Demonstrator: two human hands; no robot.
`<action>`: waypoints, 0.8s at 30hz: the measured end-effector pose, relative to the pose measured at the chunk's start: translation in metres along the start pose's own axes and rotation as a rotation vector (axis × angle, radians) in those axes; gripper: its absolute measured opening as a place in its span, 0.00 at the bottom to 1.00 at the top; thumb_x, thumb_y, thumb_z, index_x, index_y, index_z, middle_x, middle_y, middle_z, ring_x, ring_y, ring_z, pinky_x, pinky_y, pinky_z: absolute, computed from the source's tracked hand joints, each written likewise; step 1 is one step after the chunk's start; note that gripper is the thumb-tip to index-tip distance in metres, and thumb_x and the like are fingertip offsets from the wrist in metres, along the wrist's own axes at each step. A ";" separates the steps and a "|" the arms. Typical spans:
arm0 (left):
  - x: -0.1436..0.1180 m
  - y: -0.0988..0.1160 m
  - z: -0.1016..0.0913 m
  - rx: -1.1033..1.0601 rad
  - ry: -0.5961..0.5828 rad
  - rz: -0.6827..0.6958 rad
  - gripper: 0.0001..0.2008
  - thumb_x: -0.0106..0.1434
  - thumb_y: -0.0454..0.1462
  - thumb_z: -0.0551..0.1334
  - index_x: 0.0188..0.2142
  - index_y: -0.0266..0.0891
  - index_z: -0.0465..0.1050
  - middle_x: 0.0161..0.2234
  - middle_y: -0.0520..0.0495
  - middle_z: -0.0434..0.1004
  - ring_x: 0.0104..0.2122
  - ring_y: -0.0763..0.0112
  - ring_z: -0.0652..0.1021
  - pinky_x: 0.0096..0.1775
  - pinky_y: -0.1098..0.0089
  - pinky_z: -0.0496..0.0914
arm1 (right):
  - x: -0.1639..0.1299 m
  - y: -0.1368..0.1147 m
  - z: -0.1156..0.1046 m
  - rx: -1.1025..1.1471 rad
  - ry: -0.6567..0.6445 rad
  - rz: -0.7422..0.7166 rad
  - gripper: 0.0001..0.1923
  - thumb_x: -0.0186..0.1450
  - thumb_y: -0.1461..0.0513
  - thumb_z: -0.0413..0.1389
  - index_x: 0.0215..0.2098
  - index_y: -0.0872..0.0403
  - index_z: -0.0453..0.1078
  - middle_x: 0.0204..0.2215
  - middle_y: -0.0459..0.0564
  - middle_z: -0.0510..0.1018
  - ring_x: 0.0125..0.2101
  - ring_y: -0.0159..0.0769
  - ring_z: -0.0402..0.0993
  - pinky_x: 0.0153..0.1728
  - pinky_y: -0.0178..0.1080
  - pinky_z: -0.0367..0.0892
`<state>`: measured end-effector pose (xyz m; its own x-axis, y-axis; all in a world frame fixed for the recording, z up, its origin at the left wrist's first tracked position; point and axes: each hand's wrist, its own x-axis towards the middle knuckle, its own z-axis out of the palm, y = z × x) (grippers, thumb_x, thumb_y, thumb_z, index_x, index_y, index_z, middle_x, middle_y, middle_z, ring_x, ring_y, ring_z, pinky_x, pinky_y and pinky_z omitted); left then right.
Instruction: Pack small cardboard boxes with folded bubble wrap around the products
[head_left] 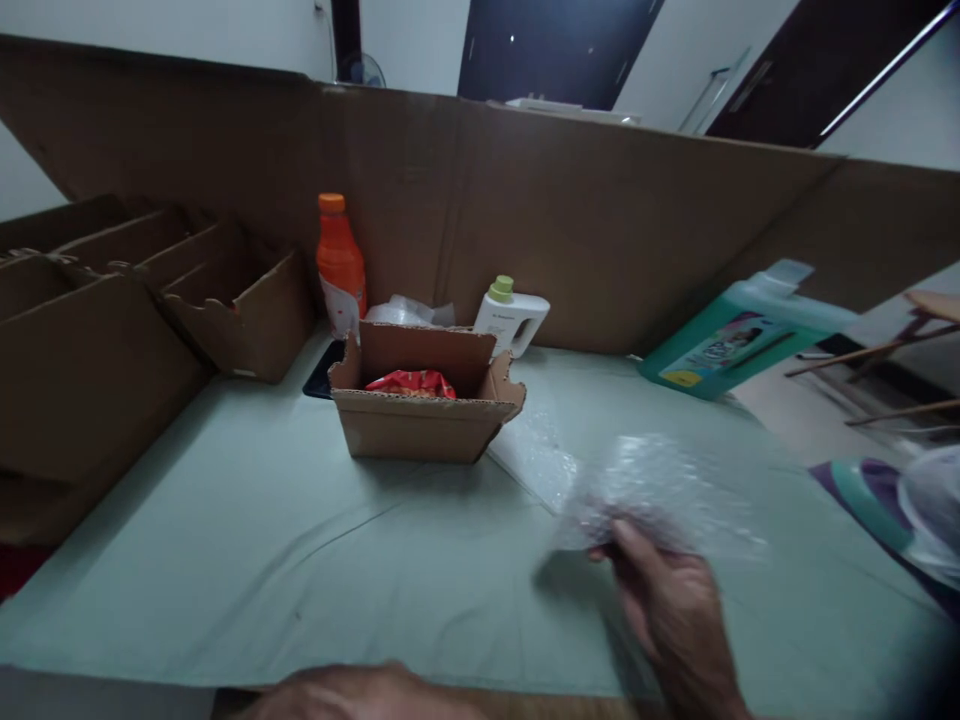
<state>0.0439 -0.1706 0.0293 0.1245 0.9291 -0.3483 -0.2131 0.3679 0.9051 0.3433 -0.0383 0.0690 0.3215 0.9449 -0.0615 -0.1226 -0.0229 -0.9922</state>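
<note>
Between the thumb and fingers of my right hand point(671, 610) is a clear sheet of bubble wrap point(660, 490), held above the table and blurred by motion. Another piece of bubble wrap point(544, 465) lies flat on the cloth just beyond it, partly beneath the open cardboard box point(412, 428). Inside that box a red packet point(416, 384) shows over the front wall. My left hand point(360, 695) is at the table's near edge, cut off by the bottom of the view. Its fingers cannot be made out.
Several open cardboard boxes point(247, 310) stand at the left. Behind the middle box are an orange bottle point(341, 260), a white bottle with a green cap point(510, 318) and a dark flat object point(321, 375). A green liquid jug point(735, 335) leans at right. Tall cardboard point(570, 220) borders the back.
</note>
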 end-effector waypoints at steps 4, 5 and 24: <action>0.027 0.017 -0.014 0.172 0.224 0.122 0.42 0.49 0.55 0.71 0.60 0.42 0.71 0.49 0.36 0.80 0.53 0.41 0.77 0.53 0.47 0.72 | -0.037 0.017 0.047 0.171 -0.365 0.244 0.15 0.50 0.53 0.72 0.28 0.52 0.78 0.26 0.48 0.79 0.27 0.37 0.73 0.32 0.41 0.73; 0.032 0.018 -0.018 0.220 0.354 0.156 0.43 0.50 0.54 0.72 0.63 0.43 0.67 0.54 0.35 0.76 0.56 0.42 0.74 0.56 0.47 0.70 | -0.045 0.021 0.057 0.229 -0.436 0.291 0.14 0.51 0.53 0.71 0.30 0.52 0.78 0.27 0.48 0.80 0.28 0.38 0.74 0.34 0.42 0.73; 0.075 0.002 -0.070 0.656 0.666 0.188 0.39 0.57 0.54 0.60 0.63 0.34 0.64 0.29 0.52 0.72 0.27 0.66 0.73 0.34 0.66 0.67 | 0.050 0.046 -0.029 -1.050 -0.301 -0.407 0.15 0.66 0.53 0.55 0.44 0.51 0.76 0.45 0.56 0.82 0.46 0.49 0.78 0.46 0.49 0.72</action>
<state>-0.0149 -0.0972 -0.0121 -0.4772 0.8762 -0.0669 0.4377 0.3030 0.8465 0.3807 -0.0012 0.0175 -0.0949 0.9808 0.1706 0.8210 0.1740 -0.5438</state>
